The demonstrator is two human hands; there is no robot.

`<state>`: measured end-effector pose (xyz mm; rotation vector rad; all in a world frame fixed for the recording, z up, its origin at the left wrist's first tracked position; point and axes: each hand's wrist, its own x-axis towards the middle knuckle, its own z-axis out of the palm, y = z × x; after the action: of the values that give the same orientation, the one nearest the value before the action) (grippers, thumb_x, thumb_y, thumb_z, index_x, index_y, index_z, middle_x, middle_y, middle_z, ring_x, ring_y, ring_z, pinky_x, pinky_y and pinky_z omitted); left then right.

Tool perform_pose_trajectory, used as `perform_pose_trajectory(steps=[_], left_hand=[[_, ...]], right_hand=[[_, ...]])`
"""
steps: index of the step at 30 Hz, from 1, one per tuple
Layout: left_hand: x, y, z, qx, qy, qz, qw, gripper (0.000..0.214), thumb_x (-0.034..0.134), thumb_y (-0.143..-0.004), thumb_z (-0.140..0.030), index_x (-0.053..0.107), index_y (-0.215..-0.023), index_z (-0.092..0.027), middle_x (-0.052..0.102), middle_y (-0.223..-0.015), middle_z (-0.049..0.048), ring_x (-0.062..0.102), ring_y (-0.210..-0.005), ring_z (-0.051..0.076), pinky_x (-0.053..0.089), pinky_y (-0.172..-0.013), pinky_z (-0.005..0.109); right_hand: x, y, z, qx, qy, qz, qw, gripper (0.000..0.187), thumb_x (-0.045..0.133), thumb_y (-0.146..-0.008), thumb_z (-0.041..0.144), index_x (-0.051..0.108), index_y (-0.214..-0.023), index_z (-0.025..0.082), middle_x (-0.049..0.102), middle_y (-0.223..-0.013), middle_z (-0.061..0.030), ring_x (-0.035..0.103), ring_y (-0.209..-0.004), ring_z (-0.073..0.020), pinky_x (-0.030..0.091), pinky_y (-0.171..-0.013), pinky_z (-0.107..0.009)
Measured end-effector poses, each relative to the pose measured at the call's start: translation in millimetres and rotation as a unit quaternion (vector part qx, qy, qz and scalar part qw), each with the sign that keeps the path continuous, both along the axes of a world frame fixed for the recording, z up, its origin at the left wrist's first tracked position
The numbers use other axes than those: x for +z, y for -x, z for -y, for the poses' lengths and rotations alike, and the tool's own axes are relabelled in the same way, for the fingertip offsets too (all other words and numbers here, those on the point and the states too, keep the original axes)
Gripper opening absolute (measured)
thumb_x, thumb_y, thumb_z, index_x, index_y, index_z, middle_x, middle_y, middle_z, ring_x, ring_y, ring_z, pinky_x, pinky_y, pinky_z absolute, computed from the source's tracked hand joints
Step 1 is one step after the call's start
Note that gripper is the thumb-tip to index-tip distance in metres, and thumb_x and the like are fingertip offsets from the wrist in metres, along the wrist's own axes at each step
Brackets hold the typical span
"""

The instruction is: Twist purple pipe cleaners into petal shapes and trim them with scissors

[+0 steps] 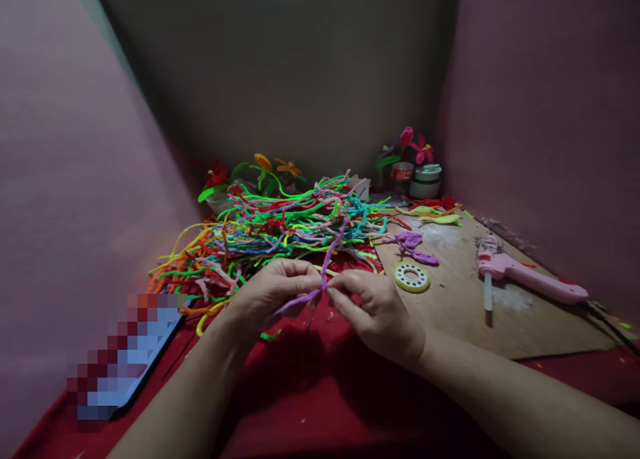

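My left hand (273, 292) and my right hand (375, 309) meet over the red cloth (320, 392), each pinching the same purple pipe cleaner (327, 256). The fingertips close on it at a bend near the middle. One end rises toward the pile; the other runs down under my left fingers. Just beyond the hands lies a big heap of coloured pipe cleaners (280, 229) in green, orange, blue, pink and red.
A wooden board (480, 319) at right carries a pink glue gun (525, 276), a yellow-white tape ring (411, 276) and small purple pieces (415, 246). Pipe-cleaner flowers (417, 149) and small jars (425, 180) stand at the back. A blurred flat device (125, 356) lies at left. Pink walls enclose the space.
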<state>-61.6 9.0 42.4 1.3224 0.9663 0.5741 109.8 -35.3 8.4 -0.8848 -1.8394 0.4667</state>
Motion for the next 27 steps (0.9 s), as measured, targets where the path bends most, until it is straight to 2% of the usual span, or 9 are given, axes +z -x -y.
perform_pose_trajectory(steps=[4,10,12,15,17,19,22,25,27], left_hand=[[11.0,-1.1,7.0,0.050,-0.209,0.001,0.977,0.014,0.067,-0.067,-0.021,0.063,-0.080,-0.017,0.059,-0.072,0.0002,0.051,-0.061,0.009,0.040,-0.054,0.019],[12.0,-2.2,10.4,-0.019,-0.417,-0.051,0.907,0.007,0.062,-0.073,-0.022,0.066,-0.071,-0.016,0.054,-0.085,0.0047,0.050,-0.084,0.016,0.041,-0.076,0.026],[8.4,-2.8,9.4,-0.020,-0.396,-0.065,0.916,0.011,0.060,-0.074,-0.024,0.062,-0.069,-0.015,0.053,-0.080,0.0037,0.049,-0.080,0.015,0.040,-0.075,0.026],[1.3,-3.8,7.4,-0.044,-0.247,-0.076,0.965,0.016,0.057,-0.076,-0.029,0.057,-0.071,-0.014,0.049,-0.069,0.0002,0.045,-0.066,0.011,0.039,-0.064,0.024],[-2.2,-4.4,6.6,-0.062,-0.153,-0.056,0.985,0.019,0.057,-0.075,-0.031,0.054,-0.069,-0.013,0.046,-0.063,-0.0018,0.041,-0.059,0.009,0.036,-0.059,0.022],[-2.9,-4.5,6.4,-0.064,-0.132,-0.042,0.988,0.020,0.057,-0.075,-0.032,0.052,-0.067,-0.014,0.044,-0.062,-0.0021,0.039,-0.059,0.009,0.035,-0.058,0.022],[1.1,-3.4,6.3,-0.036,-0.170,-0.050,0.983,0.022,0.055,-0.077,-0.033,0.051,-0.067,-0.014,0.045,-0.064,-0.0020,0.039,-0.061,0.009,0.034,-0.058,0.021],[5.9,-1.8,4.8,0.000,-0.180,-0.046,0.983,0.023,0.054,-0.077,-0.034,0.050,-0.068,-0.014,0.045,-0.063,-0.0023,0.039,-0.058,0.008,0.034,-0.055,0.019],[7.4,-1.9,3.7,0.019,-0.184,-0.048,0.982,0.022,0.054,-0.077,-0.034,0.050,-0.068,-0.014,0.044,-0.062,-0.0028,0.038,-0.055,0.007,0.033,-0.051,0.018]], right_hand=[[9.6,-0.7,-4.1,0.088,0.217,-0.171,0.957,0.019,0.048,-0.081,0.025,0.058,-0.066,0.016,0.058,-0.060,-0.0007,0.052,-0.057,-0.0111,0.040,-0.059,-0.024],[15.1,-1.4,-3.6,0.155,0.303,-0.203,0.918,0.017,0.051,-0.077,0.022,0.055,-0.062,0.015,0.058,-0.056,-0.0001,0.050,-0.052,-0.0101,0.040,-0.057,-0.024],[12.2,-1.4,-2.6,0.136,0.283,-0.167,0.935,0.018,0.050,-0.078,0.022,0.054,-0.062,0.016,0.056,-0.055,0.0002,0.050,-0.052,-0.0103,0.038,-0.055,-0.023],[3.5,-0.3,-1.1,0.045,0.128,-0.051,0.989,0.021,0.047,-0.078,0.019,0.053,-0.059,0.016,0.053,-0.055,-0.0005,0.047,-0.053,-0.0110,0.034,-0.054,-0.024],[-1.5,1.0,-0.3,-0.010,0.016,0.019,1.000,0.021,0.047,-0.078,0.018,0.052,-0.058,0.017,0.052,-0.056,-0.0018,0.045,-0.055,-0.0119,0.033,-0.056,-0.026],[-2.7,2.1,-0.4,-0.024,-0.007,0.032,0.999,0.021,0.046,-0.078,0.018,0.053,-0.059,0.017,0.053,-0.057,-0.0021,0.046,-0.055,-0.0119,0.033,-0.056,-0.026],[1.9,2.3,-3.6,0.025,0.128,-0.050,0.990,0.020,0.047,-0.081,0.022,0.056,-0.064,0.017,0.057,-0.058,-0.0012,0.049,-0.054,-0.0110,0.037,-0.056,-0.025],[5.2,1.1,-9.6,0.110,0.301,-0.168,0.932,0.020,0.052,-0.079,0.029,0.058,-0.066,0.016,0.060,-0.059,-0.0016,0.053,-0.053,-0.0108,0.041,-0.057,-0.025],[4.1,0.5,-13.3,0.146,0.356,-0.224,0.895,0.020,0.056,-0.076,0.032,0.059,-0.067,0.014,0.062,-0.059,-0.0024,0.053,-0.051,-0.0105,0.043,-0.056,-0.026]])
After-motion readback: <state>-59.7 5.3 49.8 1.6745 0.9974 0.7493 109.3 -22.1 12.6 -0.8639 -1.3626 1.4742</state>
